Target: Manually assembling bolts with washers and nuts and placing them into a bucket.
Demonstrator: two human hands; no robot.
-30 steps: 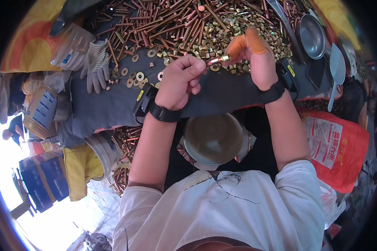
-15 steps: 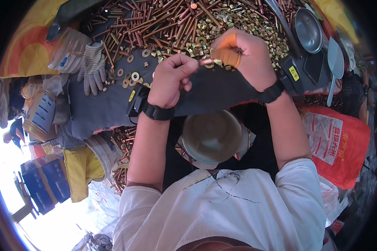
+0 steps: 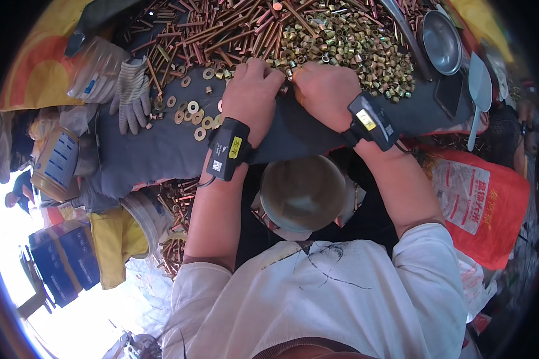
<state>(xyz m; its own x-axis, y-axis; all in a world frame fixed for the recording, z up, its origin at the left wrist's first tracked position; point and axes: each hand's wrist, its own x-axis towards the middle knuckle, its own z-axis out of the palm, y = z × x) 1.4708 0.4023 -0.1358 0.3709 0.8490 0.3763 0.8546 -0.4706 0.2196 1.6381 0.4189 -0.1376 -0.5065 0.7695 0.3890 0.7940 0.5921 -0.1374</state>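
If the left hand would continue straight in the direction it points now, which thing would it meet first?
The left hand would probably meet the pile of long reddish bolts just ahead of it; its fingertips are hidden, so the exact depth is unclear.

It's a head-worn fisheye, peering wide and steeply down! Closest sits the white shirt [image 3: 317, 293], with the worktop [image 3: 144, 158] farther out ahead.

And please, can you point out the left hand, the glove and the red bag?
Left hand [image 3: 250, 105], head view: the back of it.
Glove [image 3: 131, 97], head view: its middle.
Red bag [image 3: 493, 224], head view: its red front.
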